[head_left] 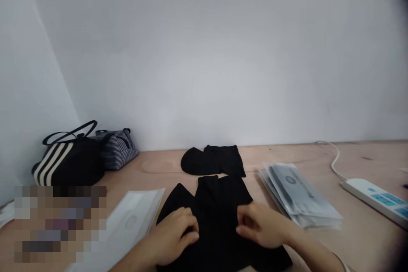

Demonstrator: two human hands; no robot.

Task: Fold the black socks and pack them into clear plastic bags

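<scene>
The left hand (168, 236) and the right hand (261, 225) both lie on a black cloth garment (216, 216), spread flat on a pale wooden table (318, 155). The left hand's fingers (188, 223) curl down over the garment's left part, pressing on the fabric; whether they have pinched any of it, I cannot tell. The right hand's fingers (244, 225) reach in from the garment's right side, slightly spread, with their tips on the cloth, and I cannot tell if they grip a fold. The hands stand apart, with black fabric showing between them.

Directly beyond the black cloth garment lies a second black garment (212, 160), folded and almost touching it. To the garment's right sits a stack of clear plastic bags (298, 193) with grey printed inserts, close to the right hand. Farther right of it is a white power strip (372, 199), its white cable (333, 161) trailing back. To the garment's left lies a flat white packet (130, 225), and beside that a pixelated patch (60, 223) hides what is there. Well beyond and left of the garment, a black tote bag with cream stripes (68, 159) stands against a blue-striped bag (117, 149), near a white wall (223, 51).
</scene>
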